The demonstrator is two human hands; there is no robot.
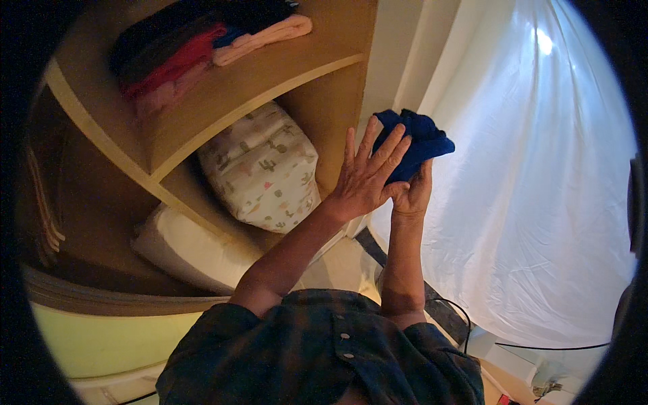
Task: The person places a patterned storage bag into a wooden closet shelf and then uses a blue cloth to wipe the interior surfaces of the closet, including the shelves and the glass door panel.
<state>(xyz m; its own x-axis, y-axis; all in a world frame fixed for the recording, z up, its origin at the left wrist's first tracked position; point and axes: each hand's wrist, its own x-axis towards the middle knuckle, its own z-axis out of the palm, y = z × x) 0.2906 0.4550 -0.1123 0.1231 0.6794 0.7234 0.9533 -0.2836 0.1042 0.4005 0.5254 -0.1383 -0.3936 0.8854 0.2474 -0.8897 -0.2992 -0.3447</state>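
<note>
A folded dark blue cloth (422, 147) is held up in front of the white curtain. My right hand (415, 190) supports it from beneath and behind, with part of the fingers hidden by the fabric. Against the cloth's left side lies my left hand (367, 177), palm towards it, fingers spread and not closed on it. To the left, folded clothes in black, red and pink (174, 66) lie on an upper wooden shelf, and a folded peach-coloured cloth (266, 38) rests beside them.
Below the wooden shelf (263, 104), a white bundle with a cactus print (273, 177) fills a compartment. A white pillow-like item (197, 243) sits lower left. The white curtain (506, 202) hangs at right, with a black cable (552, 348) near its bottom.
</note>
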